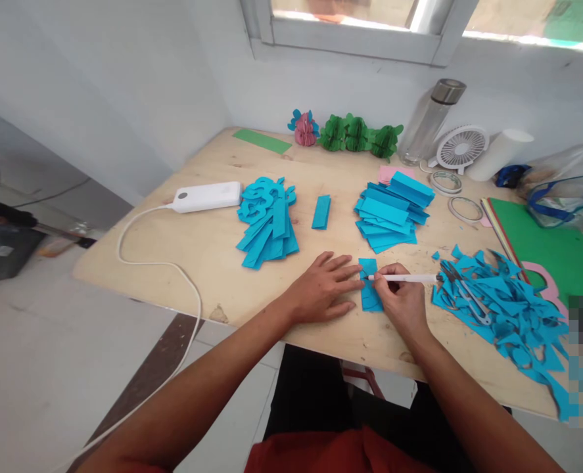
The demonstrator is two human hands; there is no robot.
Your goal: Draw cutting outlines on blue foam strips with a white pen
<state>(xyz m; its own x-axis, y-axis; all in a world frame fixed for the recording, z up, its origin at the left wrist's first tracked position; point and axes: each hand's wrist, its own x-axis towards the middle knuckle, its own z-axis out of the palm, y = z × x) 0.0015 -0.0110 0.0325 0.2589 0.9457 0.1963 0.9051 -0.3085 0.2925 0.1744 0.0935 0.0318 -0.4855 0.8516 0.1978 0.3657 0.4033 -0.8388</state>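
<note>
Squarely between the hands, a blue paper rectangle [372,301] lies on the pale wooden tabletop [212,263], long axis running away from the body; the right hand [405,303]'s grip pinches a slim white pen [412,278], while the left hand [321,289] spreads wide beside it.

Looks like a small craft corner in a plain room, home or classroom unclear: pale wooden table [212,263] against a white wall [212,39] under a far window [355,39], blue paper scraps [518,309] heaped right, tape rolls [465,209] and green paper garland [356,133] along the far side.
</note>
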